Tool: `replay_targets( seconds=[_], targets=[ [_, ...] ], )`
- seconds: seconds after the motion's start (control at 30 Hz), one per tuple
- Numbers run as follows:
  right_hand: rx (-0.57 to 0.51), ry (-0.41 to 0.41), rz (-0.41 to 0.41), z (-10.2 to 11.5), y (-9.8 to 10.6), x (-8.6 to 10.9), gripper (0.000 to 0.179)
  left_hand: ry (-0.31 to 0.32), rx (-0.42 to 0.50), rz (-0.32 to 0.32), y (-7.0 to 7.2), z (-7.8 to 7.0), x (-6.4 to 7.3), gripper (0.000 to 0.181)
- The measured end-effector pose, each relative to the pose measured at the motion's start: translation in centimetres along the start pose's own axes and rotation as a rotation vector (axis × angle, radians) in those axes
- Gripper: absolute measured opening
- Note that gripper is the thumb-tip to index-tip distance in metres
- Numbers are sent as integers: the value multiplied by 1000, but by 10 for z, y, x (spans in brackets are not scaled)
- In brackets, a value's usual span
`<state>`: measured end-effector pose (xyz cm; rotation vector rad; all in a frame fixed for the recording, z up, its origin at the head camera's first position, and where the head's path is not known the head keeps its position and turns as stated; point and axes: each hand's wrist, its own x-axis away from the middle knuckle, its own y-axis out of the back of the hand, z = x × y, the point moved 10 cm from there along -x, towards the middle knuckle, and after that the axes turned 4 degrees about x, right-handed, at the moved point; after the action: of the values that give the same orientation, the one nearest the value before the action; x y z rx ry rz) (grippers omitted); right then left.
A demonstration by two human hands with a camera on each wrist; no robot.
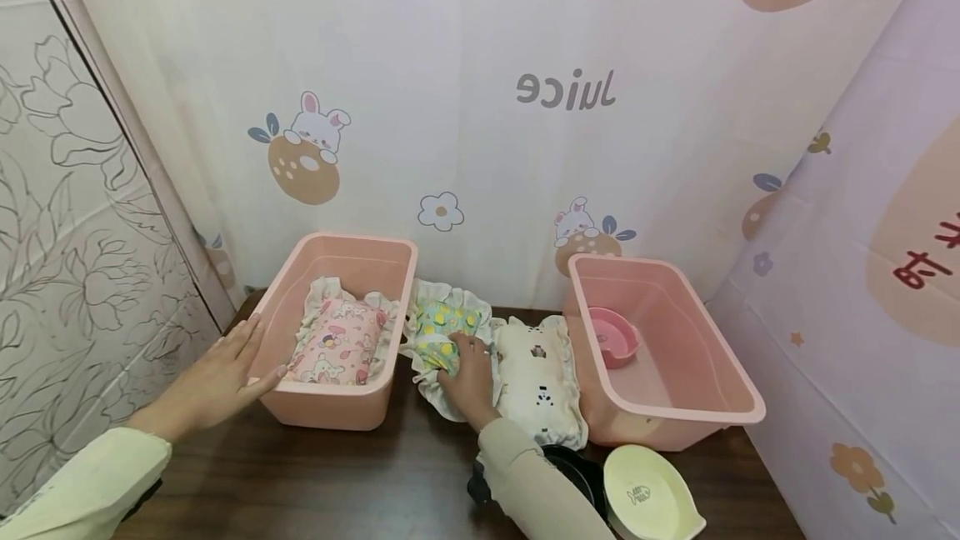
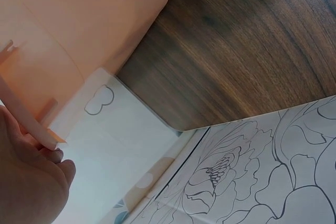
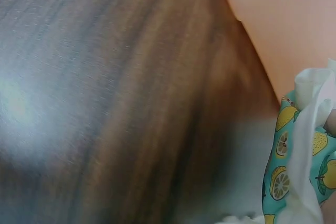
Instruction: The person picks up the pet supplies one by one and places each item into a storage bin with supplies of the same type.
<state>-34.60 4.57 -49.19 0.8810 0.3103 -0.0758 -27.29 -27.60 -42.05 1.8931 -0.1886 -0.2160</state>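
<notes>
One lemon-print pillow point(image 1: 444, 318), pinched by the right hand point(image 1: 471, 377) between left pink tub point(image 1: 337, 388) and cream pillow point(image 1: 528, 382) at the bench point(image 1: 315, 482), with left hand point(image 1: 213, 373) spread at the tub's rim; probably light and soft, so better to grip the stuffed middle than the floppy frill point(image 1: 474, 302).

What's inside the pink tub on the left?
In the left tub lies a pink cartoon-print pillow with white frills. The pillow covers the bottom there, so what's underneath can't be seen.

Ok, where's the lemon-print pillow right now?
In the head view, the lemon-print pillow is just below centre, between the left pink bin and the cream pillow, held by the right hand.
</notes>
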Motion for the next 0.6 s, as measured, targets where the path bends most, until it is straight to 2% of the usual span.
replay_targets(
  seconds=[0.37,0.6],
  targets=[
    [-18,-49,-53,3,38,-12,60,-18,5,-11,-1,-1,1,85],
    [-1,-17,-126,10,72,-21,59,-20,7,-14,0,0,0,85]
  ],
)
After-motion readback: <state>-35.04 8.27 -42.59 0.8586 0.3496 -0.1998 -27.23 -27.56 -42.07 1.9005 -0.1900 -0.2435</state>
